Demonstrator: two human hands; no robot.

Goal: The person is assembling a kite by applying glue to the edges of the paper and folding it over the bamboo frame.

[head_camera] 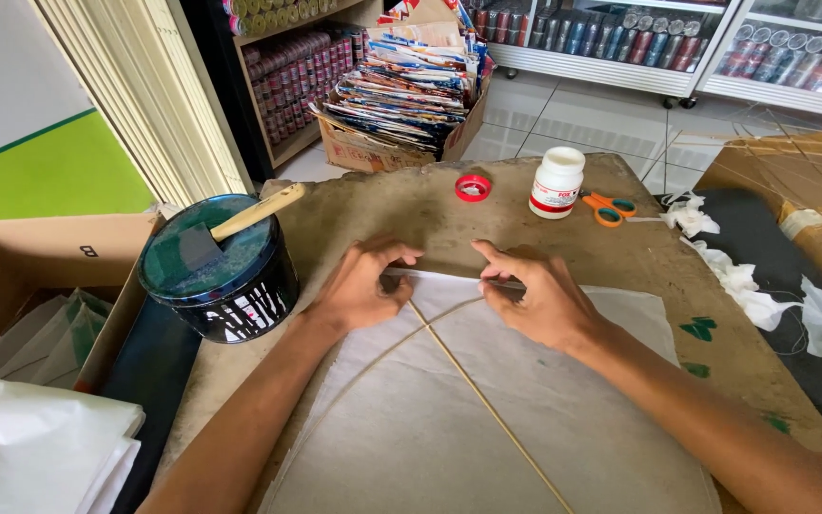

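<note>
Head view, near to far: white paper sheet [487, 428] flat on a worn brown board [430, 205], a thin straight stick [487, 405] and a bowed stick [373, 360] lying across it; left hand [359, 286] and right hand [539, 297] — fingertips pinching the sheet's folded top edge where the sticks cross; to the left, a round dark tin [216, 268] with a wooden-handled brush [235, 227] on its lid; farther off, a red tape roll [473, 187], white glue bottle [557, 183], orange-handled scissors [609, 208]; beyond — a box of stacked printed paper [406, 86].
</note>
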